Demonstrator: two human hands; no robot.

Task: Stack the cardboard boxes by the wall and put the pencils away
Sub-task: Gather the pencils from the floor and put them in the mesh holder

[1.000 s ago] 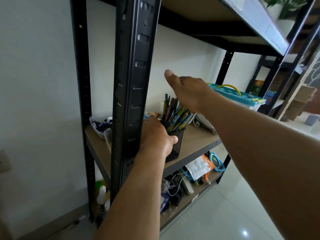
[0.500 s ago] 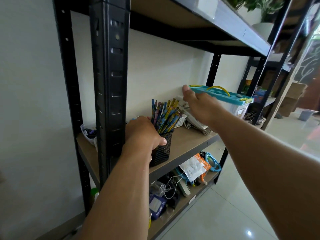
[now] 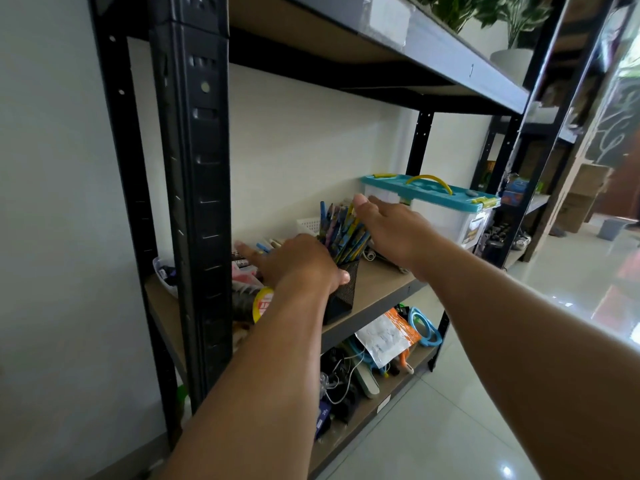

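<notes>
Several coloured pencils (image 3: 341, 237) stand in a black mesh pencil holder (image 3: 346, 296) near the front edge of the middle shelf board (image 3: 384, 282). My left hand (image 3: 298, 261) lies against the holder's left side. Its thumb touches the front face and its fingers stretch out to the left, away from the holder. My right hand (image 3: 388, 226) is flat and open, palm down, against the pencil tips from the right. Cardboard boxes (image 3: 585, 199) are stacked far off at the right, by a wall.
A black steel upright (image 3: 197, 202) of the rack stands just left of my left arm. A clear box with a teal lid (image 3: 436, 202) sits to the right on the same shelf. Markers and a small tub crowd the left end. Cables and packets fill the lower shelf (image 3: 377, 403).
My right hand came down and left from the teal box onto the pencil tips. My left hand's fingers have spread away from the holder. The view has shifted slightly right.
</notes>
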